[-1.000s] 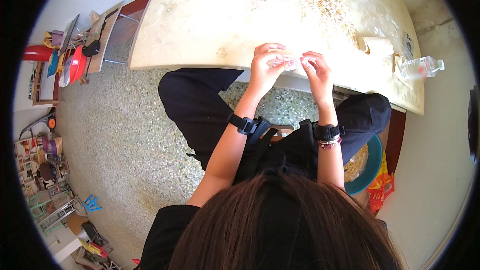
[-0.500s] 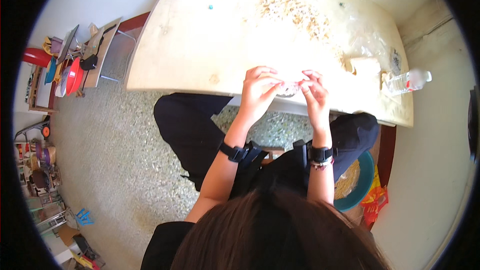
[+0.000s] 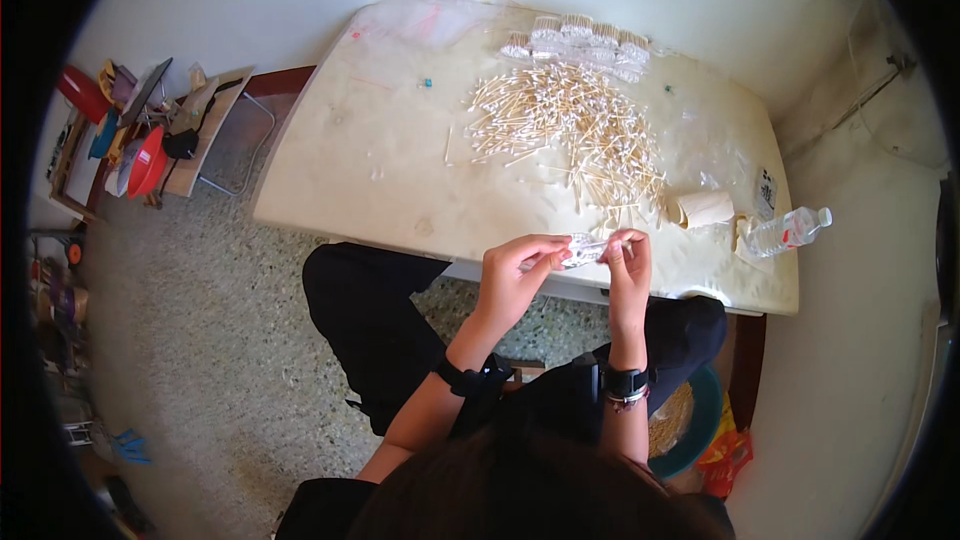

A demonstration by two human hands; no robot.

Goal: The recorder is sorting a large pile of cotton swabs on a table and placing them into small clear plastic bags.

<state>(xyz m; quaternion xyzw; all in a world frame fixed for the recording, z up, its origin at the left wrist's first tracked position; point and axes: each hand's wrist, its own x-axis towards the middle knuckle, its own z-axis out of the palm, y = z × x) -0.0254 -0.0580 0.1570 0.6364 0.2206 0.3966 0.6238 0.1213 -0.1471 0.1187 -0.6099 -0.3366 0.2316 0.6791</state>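
A small clear plastic bag (image 3: 583, 251) with dark and white markings is stretched between my two hands, just above the table's near edge. My left hand (image 3: 522, 275) pinches one end of it between thumb and fingers. At its other end, my right hand (image 3: 628, 268) is closed with the fingers bent in. I cannot make out whether anything is inside the bag. Beyond my hands spreads a loose heap of cotton swabs (image 3: 580, 125) with pale sticks and white tips. Behind the heap lie several bundles of cotton swabs (image 3: 577, 32) in clear wrapping.
Right of the heap, a tan paper roll (image 3: 702, 208) and a clear bottle (image 3: 785, 233) lie on the pale table (image 3: 350, 180). Thin plastic film (image 3: 420, 25) covers its far left. A teal tub (image 3: 706, 425) and a red-yellow bag (image 3: 727, 460) stand by my right leg.
The view has tilted up, so table and hands sit lower in the picture. The glare has faded and the swabs show clearly. Both hands still hold the bag; my right fingers have closed in more.
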